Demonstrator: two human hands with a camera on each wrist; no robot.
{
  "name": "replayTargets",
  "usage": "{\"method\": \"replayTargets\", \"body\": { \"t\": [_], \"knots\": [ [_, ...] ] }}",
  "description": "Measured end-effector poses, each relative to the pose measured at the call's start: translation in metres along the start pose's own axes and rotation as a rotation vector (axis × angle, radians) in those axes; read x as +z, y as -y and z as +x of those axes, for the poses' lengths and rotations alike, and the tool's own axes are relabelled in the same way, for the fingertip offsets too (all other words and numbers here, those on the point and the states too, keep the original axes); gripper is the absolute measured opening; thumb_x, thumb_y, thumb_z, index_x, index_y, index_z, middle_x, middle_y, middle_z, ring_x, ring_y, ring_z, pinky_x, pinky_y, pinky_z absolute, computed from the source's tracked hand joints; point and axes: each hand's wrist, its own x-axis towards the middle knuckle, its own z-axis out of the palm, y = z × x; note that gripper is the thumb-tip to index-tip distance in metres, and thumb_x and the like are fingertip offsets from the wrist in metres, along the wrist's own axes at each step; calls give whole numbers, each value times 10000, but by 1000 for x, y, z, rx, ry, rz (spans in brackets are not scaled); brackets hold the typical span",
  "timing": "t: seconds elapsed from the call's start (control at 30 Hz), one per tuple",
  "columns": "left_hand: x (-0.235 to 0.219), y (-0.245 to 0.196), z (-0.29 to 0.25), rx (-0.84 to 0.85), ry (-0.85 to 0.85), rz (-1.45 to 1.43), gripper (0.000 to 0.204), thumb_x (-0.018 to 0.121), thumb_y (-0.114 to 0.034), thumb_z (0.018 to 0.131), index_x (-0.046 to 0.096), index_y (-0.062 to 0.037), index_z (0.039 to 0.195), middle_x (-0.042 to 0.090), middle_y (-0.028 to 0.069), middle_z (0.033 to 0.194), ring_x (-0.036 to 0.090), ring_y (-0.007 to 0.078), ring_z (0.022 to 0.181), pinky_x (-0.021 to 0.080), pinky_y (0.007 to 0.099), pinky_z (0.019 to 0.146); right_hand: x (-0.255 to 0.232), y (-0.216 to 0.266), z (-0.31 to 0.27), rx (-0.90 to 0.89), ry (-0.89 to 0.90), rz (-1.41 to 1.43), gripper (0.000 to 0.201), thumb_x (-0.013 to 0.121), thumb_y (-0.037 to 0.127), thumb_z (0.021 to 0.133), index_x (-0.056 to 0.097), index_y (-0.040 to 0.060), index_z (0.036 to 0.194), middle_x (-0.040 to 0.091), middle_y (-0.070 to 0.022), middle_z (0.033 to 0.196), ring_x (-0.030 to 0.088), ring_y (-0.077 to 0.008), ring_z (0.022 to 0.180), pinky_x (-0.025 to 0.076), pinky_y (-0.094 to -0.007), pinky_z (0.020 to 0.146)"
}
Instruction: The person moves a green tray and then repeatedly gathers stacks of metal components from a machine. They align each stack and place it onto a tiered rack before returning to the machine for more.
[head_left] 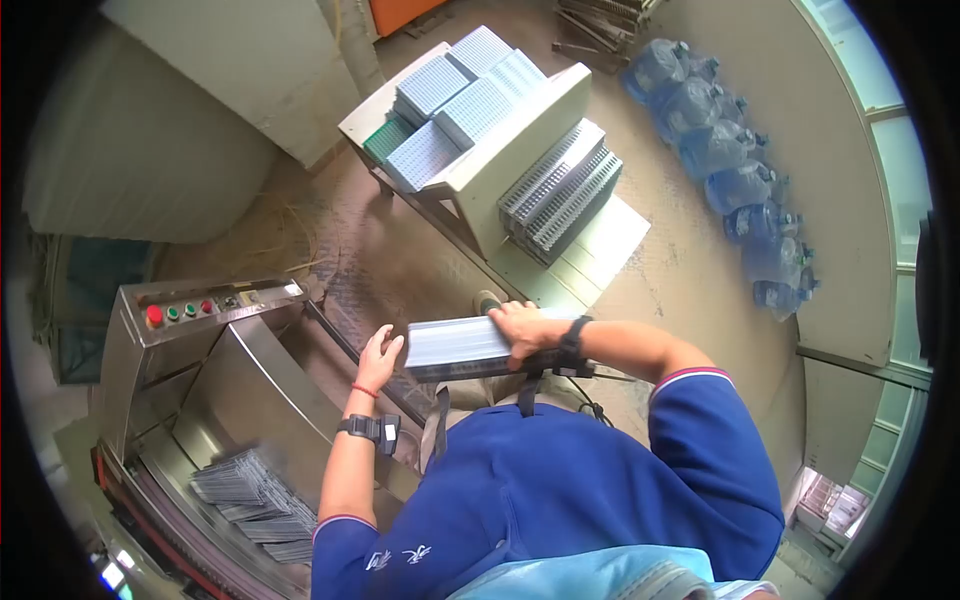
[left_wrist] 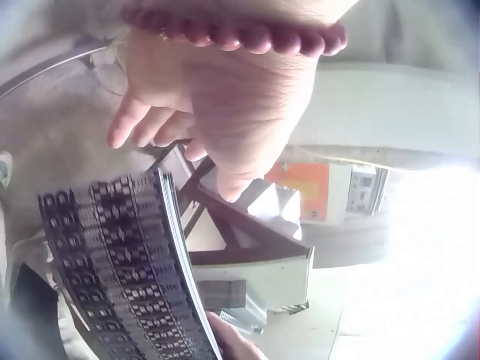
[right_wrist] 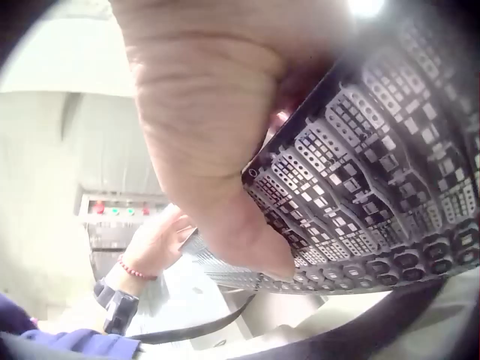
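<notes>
A stack of thin panels (head_left: 455,343) printed like circuit boards is held in front of the person's waist. Its dark face with light pads and rows of holes (right_wrist: 360,165) shows in the right wrist view. The right hand (head_left: 528,330) grips the stack near its right end, fingers over the top edge and thumb (right_wrist: 259,251) against the printed face. Beside the stack's left end is the left hand (head_left: 377,360), its fingers apart and holding nothing. In the left wrist view the left hand (left_wrist: 225,112) hangs just above the panels' edges (left_wrist: 169,202).
Ahead stands a cart (head_left: 545,105) bearing light-coloured stacks and dark-edged panel stacks (head_left: 560,190). At left is a steel machine (head_left: 270,370) with buttons (head_left: 190,310) and a pile of panels (head_left: 255,500) inside. Large water bottles (head_left: 715,150) line the right wall.
</notes>
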Motion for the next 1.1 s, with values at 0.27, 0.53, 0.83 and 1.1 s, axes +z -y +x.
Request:
{"method": "replayTargets", "body": {
  "t": [0.27,0.53,0.83,1.1],
  "knots": [
    [46,-59,32,-62,226,142,375,602,-321,830,590,-21,1054,632,138,1000,605,223,929,463,306,814,41,-131,-93,257,-236,196,988,815,347,410,375,1,1224,486,-213,1101,447,-363,1071,372,-451,892],
    [67,-94,60,25,332,375,372,599,-328,824,597,-16,1027,637,145,969,610,237,920,467,320,817,43,-168,-173,264,-487,861,952,823,268,423,404,-28,1223,517,-160,1106,482,-273,1061,366,-349,935],
    [65,-86,58,-13,309,402,397,592,-333,823,592,-11,1057,630,164,1004,602,265,957,463,340,840,-40,-152,-174,44,-617,1672,600,730,172,617,491,-32,1129,597,-93,931,597,-166,798,515,-303,709],
    [31,-56,13,-85,116,288,373,618,-300,815,585,-6,1043,636,145,993,614,235,928,474,319,818,-104,-183,-30,-324,-849,2142,362,640,163,781,540,-4,1086,622,-104,990,613,-217,867,501,-364,831]
  ]
}}
